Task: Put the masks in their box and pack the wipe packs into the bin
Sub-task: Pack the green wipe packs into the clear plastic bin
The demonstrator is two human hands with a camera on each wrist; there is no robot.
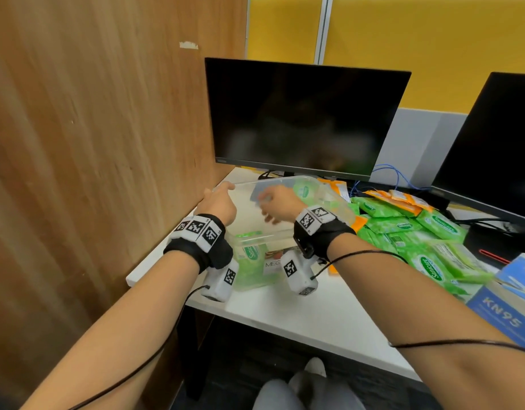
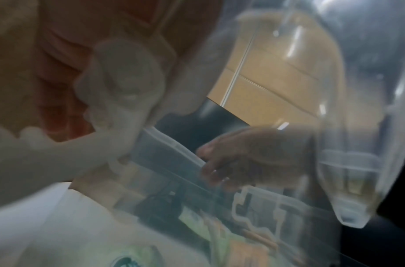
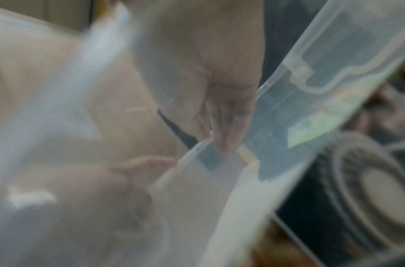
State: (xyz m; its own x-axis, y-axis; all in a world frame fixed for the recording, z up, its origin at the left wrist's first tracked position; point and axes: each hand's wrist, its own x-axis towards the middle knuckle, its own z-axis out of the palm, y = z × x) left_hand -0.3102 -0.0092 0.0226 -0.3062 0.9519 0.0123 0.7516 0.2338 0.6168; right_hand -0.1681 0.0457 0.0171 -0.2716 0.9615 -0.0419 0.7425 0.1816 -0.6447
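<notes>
My left grip (image 1: 218, 202) curls round the far-left rim of the clear bin (image 1: 284, 229); my right grip (image 1: 277, 204) reaches into the bin, fingers bent, though whether they clasp anything I cannot tell. The bin sits tilted on the white bench (image 1: 299, 309), over a green wipe pack (image 1: 252, 270) at its 6 o'clock edge. More green wipe packs (image 1: 415, 241) are heaped at 3 o'clock, orange packs (image 1: 400, 199) behind them. The blue KN95 mask box (image 1: 504, 303) stands at 4 o'clock. A dark monitor (image 1: 302, 119) rises at 12 o'clock.
</notes>
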